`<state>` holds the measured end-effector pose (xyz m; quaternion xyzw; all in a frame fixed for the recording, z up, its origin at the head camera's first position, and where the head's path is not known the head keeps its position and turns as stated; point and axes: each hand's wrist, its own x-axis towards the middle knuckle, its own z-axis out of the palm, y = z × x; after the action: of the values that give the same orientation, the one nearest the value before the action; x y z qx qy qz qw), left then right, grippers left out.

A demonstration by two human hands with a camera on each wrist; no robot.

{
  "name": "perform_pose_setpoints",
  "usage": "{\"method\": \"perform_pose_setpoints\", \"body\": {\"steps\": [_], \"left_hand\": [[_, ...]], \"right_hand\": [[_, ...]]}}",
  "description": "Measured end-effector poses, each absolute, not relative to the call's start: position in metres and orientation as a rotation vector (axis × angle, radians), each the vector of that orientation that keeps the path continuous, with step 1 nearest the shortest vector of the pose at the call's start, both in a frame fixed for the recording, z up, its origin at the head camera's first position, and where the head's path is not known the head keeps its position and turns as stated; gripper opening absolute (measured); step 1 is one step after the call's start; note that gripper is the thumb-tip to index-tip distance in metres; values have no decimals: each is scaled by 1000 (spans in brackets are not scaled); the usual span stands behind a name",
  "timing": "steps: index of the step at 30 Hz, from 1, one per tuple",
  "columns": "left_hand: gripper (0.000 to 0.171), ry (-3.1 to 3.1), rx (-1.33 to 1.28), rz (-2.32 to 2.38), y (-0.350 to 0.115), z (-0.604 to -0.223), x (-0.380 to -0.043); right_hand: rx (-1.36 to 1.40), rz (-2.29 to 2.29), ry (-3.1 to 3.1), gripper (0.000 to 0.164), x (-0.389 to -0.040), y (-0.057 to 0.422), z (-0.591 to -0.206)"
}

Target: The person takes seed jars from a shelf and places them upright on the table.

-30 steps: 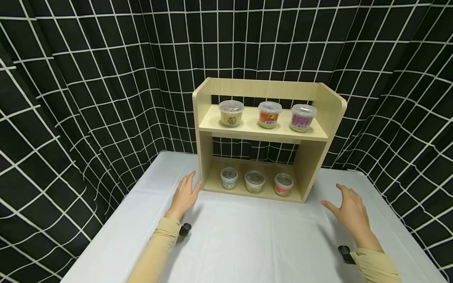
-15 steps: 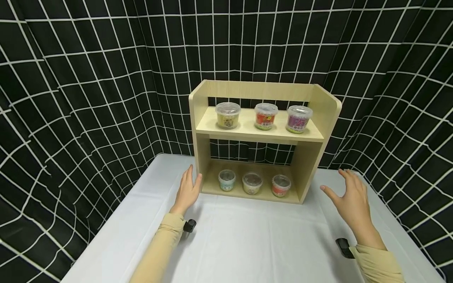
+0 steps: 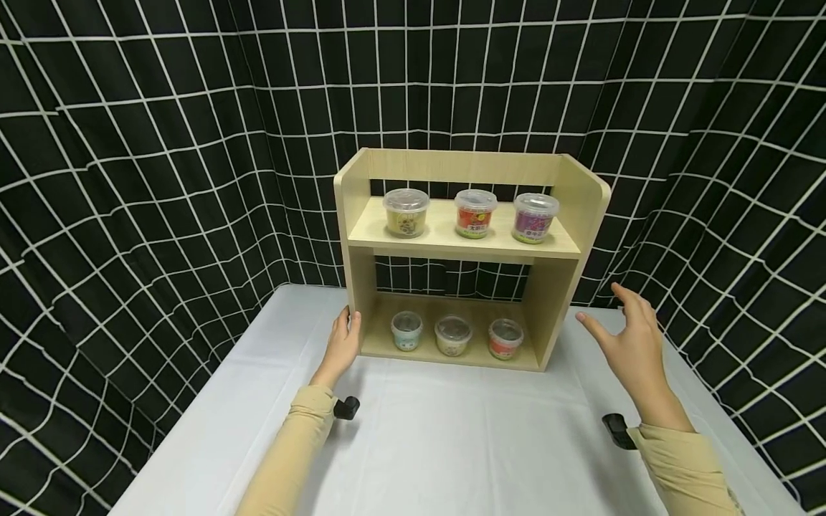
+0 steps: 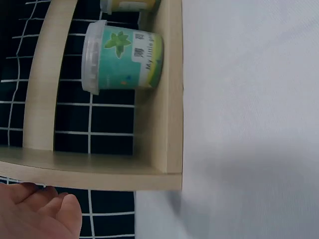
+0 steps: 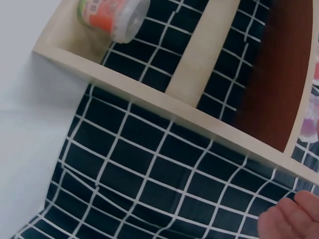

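Note:
A two-tier wooden shelf point(image 3: 464, 166) stands on the table. My left hand point(image 3: 340, 347) is at its left side panel, fingertips right against the outer face; the left wrist view shows the fingers point(image 4: 40, 206) along that panel's edge. My right hand point(image 3: 635, 351) hovers off the shelf's right side, thumb and fingers spread, holding nothing. Lidded plastic cups stand in two rows: yellow point(image 3: 406, 221), red point(image 3: 475, 218) and purple point(image 3: 535, 222) above; teal point(image 3: 406, 334), cream point(image 3: 453, 340) and orange-red point(image 3: 505, 342) below. A leaf is printed on the teal cup point(image 4: 124, 57).
A white cloth point(image 3: 439, 444) covers the table. Black curtains point(image 3: 413, 79) with a white grid hang behind and on both sides. Each wrist carries a small black camera, such as the left camera point(image 3: 347, 408).
My left hand has moved forward to the shelf's left panel. The right hand has risen and reached further forward beside the shelf. The head view has shifted slightly; the cups keep their places.

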<state>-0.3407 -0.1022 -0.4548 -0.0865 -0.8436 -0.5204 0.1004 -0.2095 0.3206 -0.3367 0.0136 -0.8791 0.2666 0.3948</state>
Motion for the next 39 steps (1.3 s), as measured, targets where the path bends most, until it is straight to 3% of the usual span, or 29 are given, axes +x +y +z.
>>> {"method": "perform_pose_setpoints", "body": {"steps": [23, 39], "left_hand": [[78, -2422, -111, -1813, -101, -454, -344], [83, -2416, -104, -1878, -92, -453, -341]], "right_hand": [[267, 735, -2172, 81, -240, 293, -288], [214, 827, -2098, 73, -255, 284, -265]]}}
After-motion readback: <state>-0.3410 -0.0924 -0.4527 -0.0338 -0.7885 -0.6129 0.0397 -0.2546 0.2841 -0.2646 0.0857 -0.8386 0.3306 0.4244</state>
